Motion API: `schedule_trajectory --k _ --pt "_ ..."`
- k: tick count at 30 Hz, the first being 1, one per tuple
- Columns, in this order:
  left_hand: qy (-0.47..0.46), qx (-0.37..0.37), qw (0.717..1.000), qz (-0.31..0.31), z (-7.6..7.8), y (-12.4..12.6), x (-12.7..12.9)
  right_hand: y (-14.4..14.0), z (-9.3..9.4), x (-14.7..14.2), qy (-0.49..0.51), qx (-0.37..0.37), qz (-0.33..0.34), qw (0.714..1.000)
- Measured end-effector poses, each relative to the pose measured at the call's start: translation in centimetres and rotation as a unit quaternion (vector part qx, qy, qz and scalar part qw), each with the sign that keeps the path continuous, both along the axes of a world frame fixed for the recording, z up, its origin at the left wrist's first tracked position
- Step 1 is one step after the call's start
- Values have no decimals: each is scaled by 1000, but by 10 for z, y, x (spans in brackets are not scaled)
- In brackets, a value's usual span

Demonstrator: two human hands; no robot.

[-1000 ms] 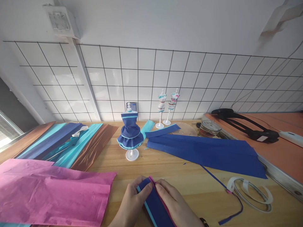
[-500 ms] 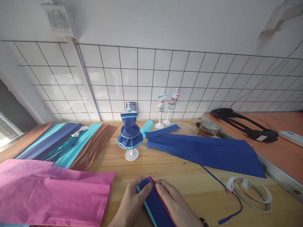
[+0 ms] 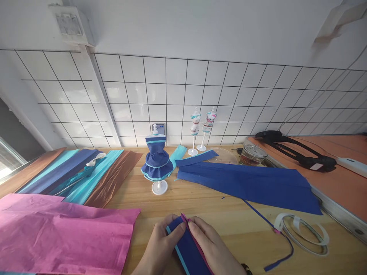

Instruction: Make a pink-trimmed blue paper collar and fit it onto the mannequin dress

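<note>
Between my hands, low in the middle of the head view, is a dark blue crepe paper strip (image 3: 191, 252) with a light blue band along its left edge. A narrow magenta strip (image 3: 183, 217) runs along its right edge, its top end sticking up free. My left hand (image 3: 160, 240) is closed, pinching the blue strip near its top with the thumb on the face. My right hand (image 3: 210, 242) is closed too, thumb and fingers pinching the magenta strip at the blue edge. Beyond them stands a small mannequin (image 3: 157, 158) in a blue tiered dress with light blue trim.
Pink paper (image 3: 65, 233) lies at the left, with brown and blue sheets and scissors (image 3: 94, 160) behind. Large blue paper (image 3: 249, 183) and a tape roll (image 3: 304, 233) are at the right. Two bare mannequins (image 3: 195, 124) and a lidded jar (image 3: 252, 154) stand at the back.
The top end of the magenta strip now stands slightly farther from the blue edge. Both hands keep nearly the same place and grip.
</note>
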State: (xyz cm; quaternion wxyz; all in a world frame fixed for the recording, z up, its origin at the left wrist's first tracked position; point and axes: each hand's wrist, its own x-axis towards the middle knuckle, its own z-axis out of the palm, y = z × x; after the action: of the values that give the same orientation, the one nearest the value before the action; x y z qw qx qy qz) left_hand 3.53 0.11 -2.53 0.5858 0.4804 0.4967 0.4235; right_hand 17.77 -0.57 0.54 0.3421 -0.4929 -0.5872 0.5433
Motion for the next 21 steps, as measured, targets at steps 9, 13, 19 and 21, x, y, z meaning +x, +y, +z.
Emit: schedule_trajectory --k 9,13,19,21 --pt "-7 -6 1000 0 0 -1 0 0 -1 0 1 -3 -3 1000" --pt "-3 -13 1000 4 2 -1 1 1 -1 1 -6 -2 3 1000" --pt "-6 -8 1000 6 3 -1 1 3 0 1 -12 9 2 1000" --pt "-19 -13 1000 8 2 -1 0 6 -1 5 -32 28 -4 999"
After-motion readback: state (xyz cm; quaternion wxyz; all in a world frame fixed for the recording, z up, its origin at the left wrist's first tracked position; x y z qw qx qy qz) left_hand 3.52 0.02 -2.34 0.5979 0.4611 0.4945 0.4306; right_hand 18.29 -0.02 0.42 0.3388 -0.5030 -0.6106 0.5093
